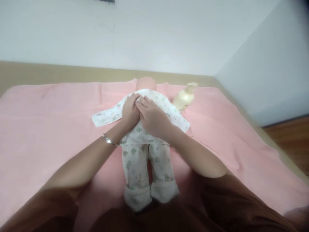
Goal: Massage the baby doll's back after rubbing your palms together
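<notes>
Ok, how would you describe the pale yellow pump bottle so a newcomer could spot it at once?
On the large pink cloth lies a doll-like figure in white, green-patterned clothes. Beside its sleeve on the picture's right is the pale yellow pump bottle. Its glossy body and spouted pump head set it apart from the cloth and sleeve.

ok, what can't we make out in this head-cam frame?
All in the head view:
Face of the doll: turned out of sight.
Part of the printed shirt: covered by the left hand and right hand.
Feet: hidden by the rolled trouser cuffs.
Print on the pump bottle: too small and blurred.
Dark object: cut off by the top edge.
</notes>
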Motion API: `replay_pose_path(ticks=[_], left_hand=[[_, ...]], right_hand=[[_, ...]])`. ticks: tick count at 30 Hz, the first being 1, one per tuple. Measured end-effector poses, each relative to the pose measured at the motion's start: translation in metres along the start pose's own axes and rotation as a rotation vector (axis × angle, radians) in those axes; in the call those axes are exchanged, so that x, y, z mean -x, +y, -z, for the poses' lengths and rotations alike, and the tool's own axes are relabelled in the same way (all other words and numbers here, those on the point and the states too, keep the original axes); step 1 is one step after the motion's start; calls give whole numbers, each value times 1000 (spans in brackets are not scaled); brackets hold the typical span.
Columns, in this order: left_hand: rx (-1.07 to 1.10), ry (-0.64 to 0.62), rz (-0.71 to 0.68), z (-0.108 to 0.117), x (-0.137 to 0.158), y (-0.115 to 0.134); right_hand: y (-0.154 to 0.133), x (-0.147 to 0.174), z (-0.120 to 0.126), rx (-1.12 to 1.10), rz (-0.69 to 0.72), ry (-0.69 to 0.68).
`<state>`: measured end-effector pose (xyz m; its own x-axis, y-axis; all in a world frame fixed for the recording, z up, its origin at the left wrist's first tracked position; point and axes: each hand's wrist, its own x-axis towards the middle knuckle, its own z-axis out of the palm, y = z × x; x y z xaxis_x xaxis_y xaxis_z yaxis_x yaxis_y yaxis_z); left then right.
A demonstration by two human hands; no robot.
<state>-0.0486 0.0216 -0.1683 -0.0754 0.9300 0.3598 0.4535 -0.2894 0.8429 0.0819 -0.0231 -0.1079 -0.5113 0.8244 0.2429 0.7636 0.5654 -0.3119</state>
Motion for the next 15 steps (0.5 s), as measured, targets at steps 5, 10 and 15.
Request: replay_pose_path(ticks=[5, 10, 15], left_hand=[[-18, 28, -36, -2, 2, -3], [-40, 28, -70, -2, 0, -8], [-45, 34, -58, -3, 1, -11]], right_hand=[[13, -3, -19, -30, -15, 41], [30, -14, -31, -77, -28, 126], [49, -22, -31, -85, -99, 132]])
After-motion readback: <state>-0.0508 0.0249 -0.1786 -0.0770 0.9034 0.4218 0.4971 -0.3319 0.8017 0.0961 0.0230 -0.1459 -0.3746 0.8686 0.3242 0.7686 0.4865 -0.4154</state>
